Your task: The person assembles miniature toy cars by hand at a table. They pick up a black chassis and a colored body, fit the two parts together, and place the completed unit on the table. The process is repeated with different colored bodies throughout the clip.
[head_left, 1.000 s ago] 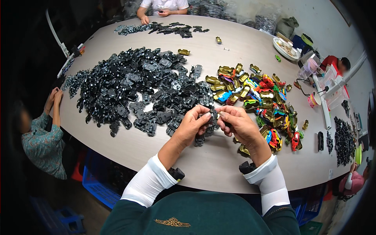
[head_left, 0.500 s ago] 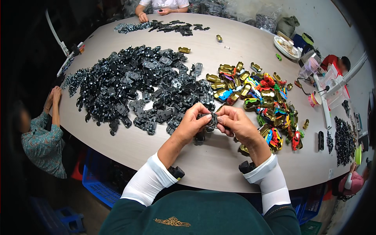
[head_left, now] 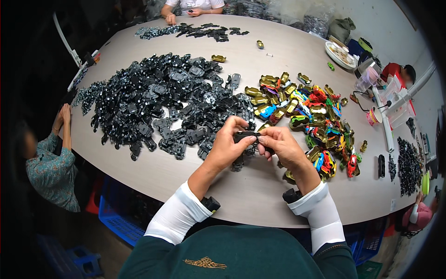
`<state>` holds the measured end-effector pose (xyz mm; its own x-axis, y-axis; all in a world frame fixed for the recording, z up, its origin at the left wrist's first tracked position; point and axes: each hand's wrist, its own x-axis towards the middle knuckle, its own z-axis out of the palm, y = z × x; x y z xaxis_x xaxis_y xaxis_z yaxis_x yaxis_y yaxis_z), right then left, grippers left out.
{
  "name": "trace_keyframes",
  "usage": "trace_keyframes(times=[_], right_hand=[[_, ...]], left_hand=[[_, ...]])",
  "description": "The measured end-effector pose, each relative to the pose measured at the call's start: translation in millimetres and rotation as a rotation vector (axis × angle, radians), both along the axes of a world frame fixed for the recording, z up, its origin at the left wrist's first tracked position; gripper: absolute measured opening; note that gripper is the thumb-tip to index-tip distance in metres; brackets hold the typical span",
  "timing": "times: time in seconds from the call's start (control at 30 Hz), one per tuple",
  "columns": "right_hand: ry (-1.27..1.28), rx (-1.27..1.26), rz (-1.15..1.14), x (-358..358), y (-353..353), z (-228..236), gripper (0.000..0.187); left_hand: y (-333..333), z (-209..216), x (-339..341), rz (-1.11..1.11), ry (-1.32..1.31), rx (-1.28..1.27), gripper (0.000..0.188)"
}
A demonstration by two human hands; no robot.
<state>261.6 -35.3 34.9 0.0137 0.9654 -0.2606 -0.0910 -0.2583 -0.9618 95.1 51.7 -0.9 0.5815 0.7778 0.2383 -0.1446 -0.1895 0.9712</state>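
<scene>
My left hand (head_left: 229,144) and my right hand (head_left: 280,145) meet above the round table (head_left: 153,173), both pinching one small black plastic toy-car base (head_left: 245,136) between their fingertips. Right behind the hands lies a big heap of black toy-car bases (head_left: 162,104). To the right of my right hand spreads a heap of coloured toy-car bodies (head_left: 316,116) in gold, red, blue and green. A few black bases (head_left: 241,160) lie on the table just under my hands.
A person in a patterned top (head_left: 49,162) sits at the table's left edge. Another person's hands (head_left: 186,13) rest at the far edge by a smaller pile of dark parts (head_left: 195,31). A plate (head_left: 341,53), cups and tools stand at the right. Blue crates (head_left: 114,218) sit beneath the table.
Both hands stay together on the black base; the fingers have shifted slightly around it, and the hands sit a touch higher over the table.
</scene>
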Motion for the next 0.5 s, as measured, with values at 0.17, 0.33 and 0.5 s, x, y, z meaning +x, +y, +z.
trace_keyframes(times=[0.17, 0.33, 0.5], right_hand=[[0.070, 0.061, 0.008, -12.5, 0.0, 4.0, 0.015], [-0.011, 0.189, -0.113, -4.3, -1.9, 13.8, 0.013], [-0.018, 0.165, -0.115, -3.0, 0.6, 13.6, 0.016]], left_hand=[[11.2, 1.0, -4.3, -0.030, -0.375, -0.570, 0.025], [3.9, 18.0, -7.8, -0.141, -0.395, -0.636, 0.025], [5.6, 1.0, -5.9, -0.182, -0.174, -0.574, 0.023]])
